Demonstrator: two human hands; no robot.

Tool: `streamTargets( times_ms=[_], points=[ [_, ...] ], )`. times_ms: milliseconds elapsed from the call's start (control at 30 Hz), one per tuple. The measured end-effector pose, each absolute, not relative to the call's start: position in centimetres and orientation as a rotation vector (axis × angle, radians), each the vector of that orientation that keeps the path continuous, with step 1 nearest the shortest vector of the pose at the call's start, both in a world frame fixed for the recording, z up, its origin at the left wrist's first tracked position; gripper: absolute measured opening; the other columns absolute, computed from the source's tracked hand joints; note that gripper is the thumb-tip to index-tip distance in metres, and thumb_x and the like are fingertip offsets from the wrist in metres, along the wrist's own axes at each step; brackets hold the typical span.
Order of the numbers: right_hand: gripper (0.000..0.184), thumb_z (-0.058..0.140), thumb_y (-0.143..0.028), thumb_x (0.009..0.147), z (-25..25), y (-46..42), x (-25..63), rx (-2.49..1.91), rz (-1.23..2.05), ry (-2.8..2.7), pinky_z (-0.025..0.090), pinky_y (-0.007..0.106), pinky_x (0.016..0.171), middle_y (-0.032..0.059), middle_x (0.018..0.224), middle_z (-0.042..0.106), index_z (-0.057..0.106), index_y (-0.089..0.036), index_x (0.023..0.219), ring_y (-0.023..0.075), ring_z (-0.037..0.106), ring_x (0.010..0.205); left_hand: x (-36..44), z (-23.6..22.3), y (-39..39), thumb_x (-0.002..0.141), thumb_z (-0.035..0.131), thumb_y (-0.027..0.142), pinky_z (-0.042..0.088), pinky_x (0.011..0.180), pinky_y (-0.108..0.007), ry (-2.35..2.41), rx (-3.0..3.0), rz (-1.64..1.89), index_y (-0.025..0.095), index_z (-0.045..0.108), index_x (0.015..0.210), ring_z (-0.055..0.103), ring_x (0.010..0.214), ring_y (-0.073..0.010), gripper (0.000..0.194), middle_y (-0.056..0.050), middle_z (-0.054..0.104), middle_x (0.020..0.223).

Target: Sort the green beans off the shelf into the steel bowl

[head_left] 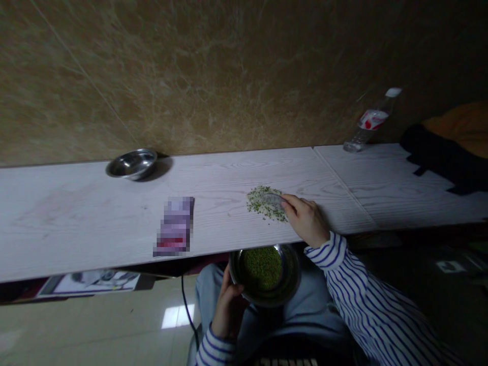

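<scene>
My left hand [229, 307] grips the left rim of a steel bowl [292, 284] over my lap, just below the counter's front edge. Small green beans [261, 267], like mung beans, lie inside it. On the counter is a spread-out heap of green beans mixed with white grains [257, 203]. My right hand [308, 219] is closed, its fingertips around a greyish, rounded flat piece [272, 198] that lies over the heap. What exactly this piece is, I cannot make out.
A second steel bowl [133, 165] stands against the wall at left. Nearer is a blurred purple packet [175, 226]. A plastic bottle [371, 122] stands at the right, with dark and orange cloth [453, 137] beyond. Papers [91, 283] lie on a shelf under the counter [76, 223].
</scene>
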State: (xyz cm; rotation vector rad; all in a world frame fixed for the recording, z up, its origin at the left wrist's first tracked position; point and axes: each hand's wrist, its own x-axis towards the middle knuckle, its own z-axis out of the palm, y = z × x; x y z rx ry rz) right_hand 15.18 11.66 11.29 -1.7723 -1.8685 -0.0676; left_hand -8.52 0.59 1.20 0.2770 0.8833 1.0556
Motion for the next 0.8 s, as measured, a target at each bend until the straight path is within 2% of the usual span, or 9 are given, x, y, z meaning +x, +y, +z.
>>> streamTargets(
  times_ms=[133, 267, 400, 633, 800],
  points=[
    [0.028, 0.054, -0.022, 0.098, 11.2, 11.5, 14.7, -1.787, -0.098, -1.918, 0.056, 0.037, 0.081, 0.0108, 0.103, 0.081, 0.074, -0.020, 0.119, 0.0245, 0.075, 0.087, -8.6, 1.4, 0.5, 0.071, 0.068, 0.028, 0.055, 0.085, -0.043, 0.897, 0.319, 1.043, 0.036, 0.051, 0.148, 0.059, 0.123, -0.0381, 0.079, -0.007, 0.066, 0.138],
    [0.028, 0.054, -0.022, 0.099, 11.1, 11.0, 14.1, -1.776, -0.100, -1.970, 0.054, 0.036, 0.077, 0.0084, 0.096, 0.081, 0.074, -0.022, 0.119, 0.0236, 0.074, 0.084, -8.7, 1.4, 0.5, 0.068, 0.072, 0.023, 0.056, 0.080, -0.042, 0.885, 0.280, 1.070, 0.032, 0.058, 0.141, 0.061, 0.118, -0.0390, 0.075, -0.010, 0.068, 0.133],
    [0.027, 0.054, -0.022, 0.100, 11.1, 10.2, 13.9, -1.721, -0.064, -2.009, 0.051, 0.035, 0.078, 0.0081, 0.100, 0.081, 0.073, -0.023, 0.118, 0.0225, 0.074, 0.087, -8.6, 1.3, 0.4, 0.068, 0.073, 0.023, 0.055, 0.081, -0.045, 0.888, 0.251, 1.079, 0.034, 0.061, 0.137, 0.061, 0.117, -0.0404, 0.071, -0.010, 0.069, 0.131],
    [0.026, 0.054, -0.021, 0.099, 11.5, 8.8, 14.3, -1.663, -0.027, -2.007, 0.051, 0.035, 0.080, 0.0080, 0.101, 0.081, 0.074, -0.022, 0.117, 0.0228, 0.074, 0.089, -8.5, 1.5, 0.3, 0.069, 0.072, 0.023, 0.055, 0.081, -0.044, 0.888, 0.262, 1.073, 0.033, 0.060, 0.140, 0.060, 0.120, -0.0406, 0.073, -0.010, 0.069, 0.132],
    [0.026, 0.054, -0.020, 0.099, 11.0, 8.6, 14.3, -1.666, -0.022, -2.003, 0.051, 0.037, 0.082, 0.0086, 0.104, 0.081, 0.073, -0.021, 0.117, 0.0238, 0.074, 0.091, -8.5, 1.7, 0.2, 0.068, 0.073, 0.021, 0.055, 0.084, -0.045, 0.900, 0.240, 1.077, 0.033, 0.060, 0.141, 0.063, 0.114, -0.0374, 0.075, -0.009, 0.071, 0.127]
  ],
)
